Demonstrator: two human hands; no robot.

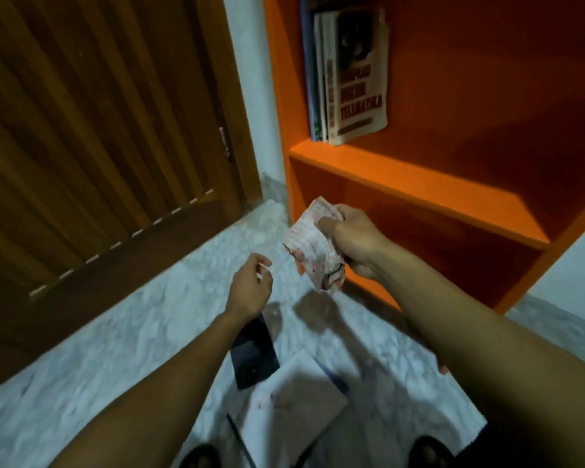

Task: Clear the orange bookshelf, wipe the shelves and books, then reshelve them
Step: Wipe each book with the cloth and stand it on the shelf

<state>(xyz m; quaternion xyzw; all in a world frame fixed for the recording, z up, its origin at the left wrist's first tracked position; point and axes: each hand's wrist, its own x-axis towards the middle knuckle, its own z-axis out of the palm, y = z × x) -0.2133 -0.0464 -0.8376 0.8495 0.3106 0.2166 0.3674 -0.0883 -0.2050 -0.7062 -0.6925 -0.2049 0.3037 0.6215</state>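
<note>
Bookshelf [419, 184], orange, fills the frame's 1–3 o'clock. A few books [348, 76] stand upright at the left end of the upper shelf; the shelf below looks bare. Right hand [355, 241] at centre, fingers clenched on a crumpled pink-and-white cloth [313, 244] in front of the lower shelf's left edge. Left hand [250, 288] near it at its 8 o'clock, fingers loosely curled, gripping nothing. On the floor [98, 366] at 6 o'clock: dark book [254, 356] and white book [284, 407], overlapping. Wooden door [98, 130] at 10 o'clock.
</note>
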